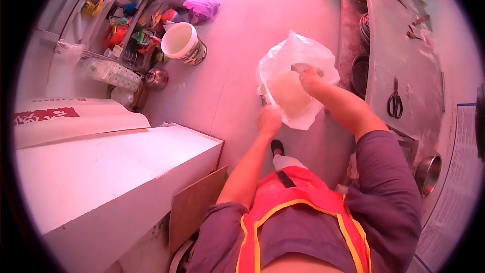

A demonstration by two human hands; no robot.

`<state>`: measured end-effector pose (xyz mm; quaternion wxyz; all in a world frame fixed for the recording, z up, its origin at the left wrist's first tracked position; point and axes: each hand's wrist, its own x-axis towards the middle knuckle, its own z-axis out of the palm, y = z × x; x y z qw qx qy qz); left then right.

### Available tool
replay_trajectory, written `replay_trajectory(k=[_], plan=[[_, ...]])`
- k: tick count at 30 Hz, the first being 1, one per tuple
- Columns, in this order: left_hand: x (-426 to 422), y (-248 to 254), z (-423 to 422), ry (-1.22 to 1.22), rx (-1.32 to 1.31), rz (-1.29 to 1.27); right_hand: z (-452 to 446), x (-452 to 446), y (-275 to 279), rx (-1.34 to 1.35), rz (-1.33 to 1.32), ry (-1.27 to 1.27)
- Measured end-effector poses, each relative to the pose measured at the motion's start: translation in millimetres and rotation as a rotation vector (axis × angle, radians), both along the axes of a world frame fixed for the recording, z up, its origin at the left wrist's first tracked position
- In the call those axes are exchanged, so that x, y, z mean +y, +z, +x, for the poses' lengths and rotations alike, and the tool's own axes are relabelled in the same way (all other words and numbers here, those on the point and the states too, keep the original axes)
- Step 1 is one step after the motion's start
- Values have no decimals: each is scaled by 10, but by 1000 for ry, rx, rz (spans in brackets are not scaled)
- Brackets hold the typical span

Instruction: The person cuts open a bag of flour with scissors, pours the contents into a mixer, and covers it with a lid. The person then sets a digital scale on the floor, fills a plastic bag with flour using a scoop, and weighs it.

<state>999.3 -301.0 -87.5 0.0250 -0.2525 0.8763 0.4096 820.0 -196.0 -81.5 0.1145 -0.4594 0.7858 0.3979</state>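
Note:
An open white plastic bag (323, 54) stands low over the floor in front of me, with pale, fine contents (290, 93) inside. My left hand (269, 120) is closed on the near left edge of the bag. Over the bag's opening, my right hand (310, 78) is wrapped round a small metal scoop or bowl-like tool (299, 66), whose exact shape is partly hidden by the fingers. The tool is above the pale contents, towards the bag's right side.
At the left stand a white bucket (178, 41), a purple bag (202, 9), cluttered shelves and a white-topped counter (111, 167). Along the right runs a metal table (419, 65) with black scissors (395, 102) on it; pans sit below. A metal bowl (428, 174) is at the lower right.

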Motion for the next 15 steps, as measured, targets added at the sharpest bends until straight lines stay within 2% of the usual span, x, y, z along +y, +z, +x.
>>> replay_trajectory(k=[3,6,9,10,12,15], plan=[[-19,-131,-17,-100,-12,-71,19,82,185,-16,-56,-73],[50,6,-3,45,-17,37,84,213,569,-112,-250,-299],[35,-96,15,54,-91,-5,215,501,1020,-150,-431,-429],[28,-35,64,48,-35,67,420,595,1375,-164,-635,-527],[37,152,136,12,82,217,775,898,1661,-166,-809,-702],[178,325,321,307,127,657,1372,1574,1807,-213,-1098,-950]])
